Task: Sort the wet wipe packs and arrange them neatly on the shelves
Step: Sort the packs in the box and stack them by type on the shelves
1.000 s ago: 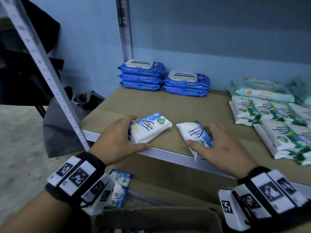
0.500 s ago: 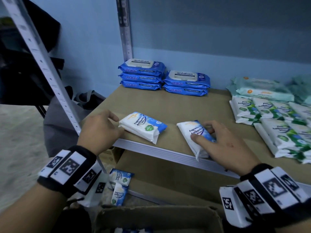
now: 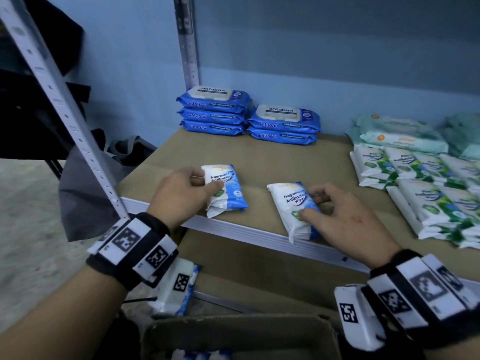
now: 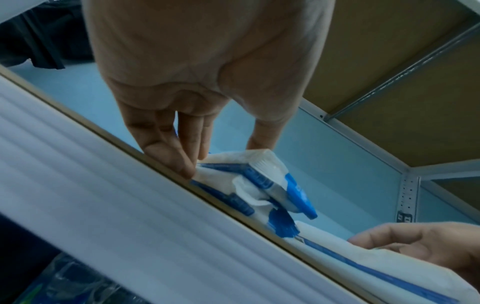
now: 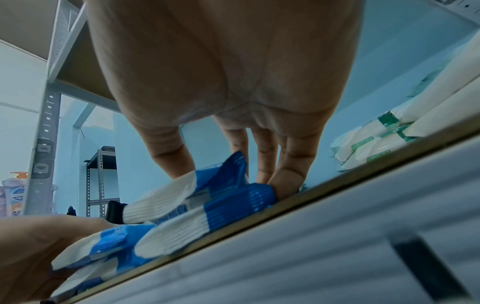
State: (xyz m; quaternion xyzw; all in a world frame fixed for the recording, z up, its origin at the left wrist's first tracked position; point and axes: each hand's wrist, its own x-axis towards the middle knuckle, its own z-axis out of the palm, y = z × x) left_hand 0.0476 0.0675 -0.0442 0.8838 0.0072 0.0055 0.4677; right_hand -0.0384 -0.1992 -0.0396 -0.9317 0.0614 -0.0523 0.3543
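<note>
At shelf (image 3: 259, 162) front edge: left hand (image 3: 179, 196) grips left white-blue pack (image 3: 226, 190); right hand (image 3: 345, 219) grips right white-blue pack (image 3: 293, 209). Both packs lie on the shelf. Farther back, blue antabax stacks (image 3: 249, 115) against the rear wall.

White-and-blue wipe packs (image 3: 225, 189), solid blue antabax packs (image 3: 213, 105), white-and-green packs (image 3: 426, 193), tan shelf (image 3: 272, 162).

Right pack (image 3: 294, 209): lower right part hidden under the fingers (image 3: 315, 189).
Green-white packs (image 3: 428, 193): cut off right of the fingers.
</note>
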